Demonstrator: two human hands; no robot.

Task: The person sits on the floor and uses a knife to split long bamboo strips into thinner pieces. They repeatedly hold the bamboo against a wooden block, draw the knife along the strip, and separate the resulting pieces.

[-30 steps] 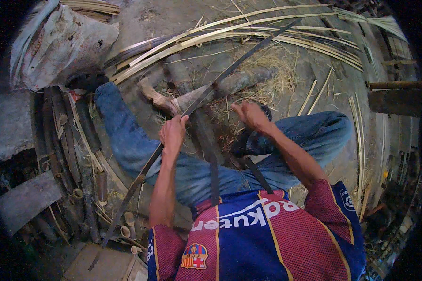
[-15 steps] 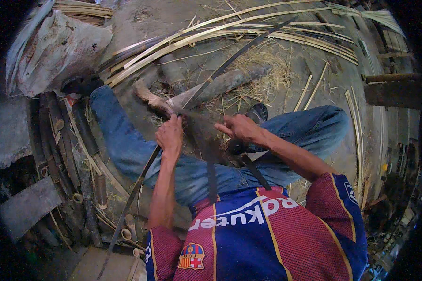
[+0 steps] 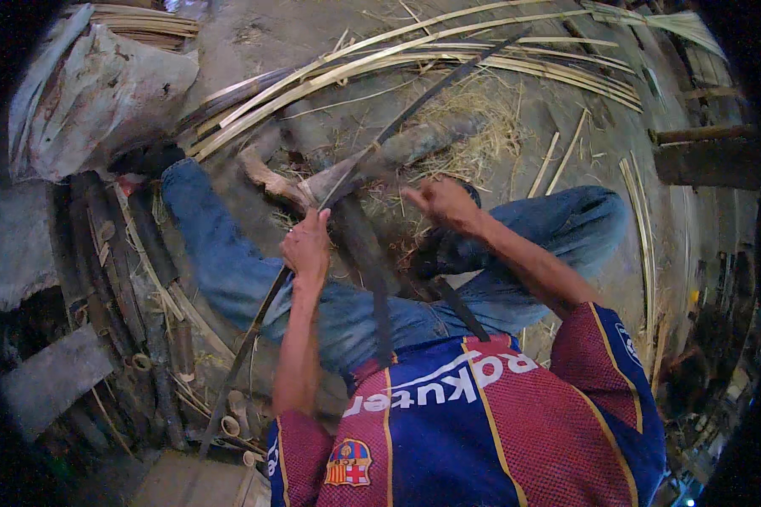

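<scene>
The floor carries pale strips, arcing across the top of the frame. One long dark strip slants from lower left to upper right, crossing over a log near the centre; whether they touch, I cannot tell. The left grip, left of centre, is closed round the dark strip. The right grip, right of centre, is curled and apart from it; blur hides whether it holds anything. Steadiness probably matters most: keep the dark strip from twisting, fingertips clear of its edges.
</scene>
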